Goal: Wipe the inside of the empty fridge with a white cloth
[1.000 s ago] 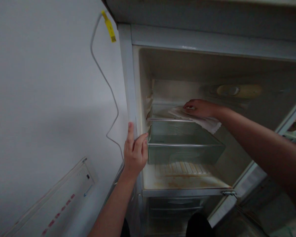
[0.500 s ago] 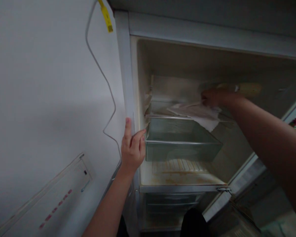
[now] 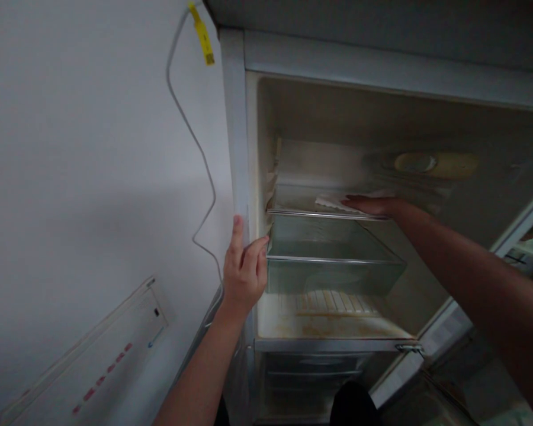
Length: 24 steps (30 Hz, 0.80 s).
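My left hand [image 3: 245, 272] rests against the left edge of an open fridge [image 3: 236, 142]. One finger points up along the frame and the others bend toward the interior, apart from each other. Inside, my right hand [image 3: 366, 205] presses a thin white cloth [image 3: 331, 202] down on the glass shelf [image 3: 293, 200]. Its fingers lie nearly flat over the cloth, and part of the cloth is hidden under them. Below that shelf sits a clear greenish drawer [image 3: 328, 275], close to the left fingertips.
A yellowed lamp cover [image 3: 453, 165] is on the inner right wall. Brown stains mark the fridge floor [image 3: 328, 322]. Below is a lower compartment with drawers [image 3: 311, 376]. A cable [image 3: 199, 148] with a yellow tag [image 3: 203, 41] hangs by the white wall; a clear panel [image 3: 102, 355] leans there.
My right hand has lowered from above the shelf, and the cloth that hung from it is now pressed on the glass. My left hand stays on the frame; the view has shifted slightly.
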Tool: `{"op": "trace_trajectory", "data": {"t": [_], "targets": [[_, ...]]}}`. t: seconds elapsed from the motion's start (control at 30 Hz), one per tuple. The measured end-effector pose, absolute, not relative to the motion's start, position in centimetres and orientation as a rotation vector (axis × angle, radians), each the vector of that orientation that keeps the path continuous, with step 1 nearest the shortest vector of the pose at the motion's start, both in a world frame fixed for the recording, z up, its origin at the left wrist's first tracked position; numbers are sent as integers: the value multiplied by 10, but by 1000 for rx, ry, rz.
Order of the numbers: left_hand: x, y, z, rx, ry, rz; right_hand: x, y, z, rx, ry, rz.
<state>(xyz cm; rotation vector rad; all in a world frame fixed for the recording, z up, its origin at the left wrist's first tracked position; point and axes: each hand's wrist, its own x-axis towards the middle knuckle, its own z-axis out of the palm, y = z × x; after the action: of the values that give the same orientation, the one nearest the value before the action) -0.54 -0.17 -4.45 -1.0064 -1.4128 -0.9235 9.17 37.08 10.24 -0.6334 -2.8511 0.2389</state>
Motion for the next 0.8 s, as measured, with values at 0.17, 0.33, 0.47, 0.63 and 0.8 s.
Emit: {"op": "trace_trajectory", "data": {"t": [0.17, 0.33, 0.47, 0.63, 0.8], "targets": [[-5, -2, -44, -1006, -1417, -915, 84, 320, 99, -467, -2843, 477], [-4, -3, -44, -1009, -1422, -928, 85, 300, 97, -191, -2583, 254], [-5, -3, -45, -1026, -1434, -919, 101, 298, 111, 233, -2724, 115], [-6, -2, -44, -1007, -1417, -904, 106, 303, 139, -127, -2681, 100], [-6, -2, -46, -998, -1440, -921, 118, 291, 139, -416, -2019, 78]]}}
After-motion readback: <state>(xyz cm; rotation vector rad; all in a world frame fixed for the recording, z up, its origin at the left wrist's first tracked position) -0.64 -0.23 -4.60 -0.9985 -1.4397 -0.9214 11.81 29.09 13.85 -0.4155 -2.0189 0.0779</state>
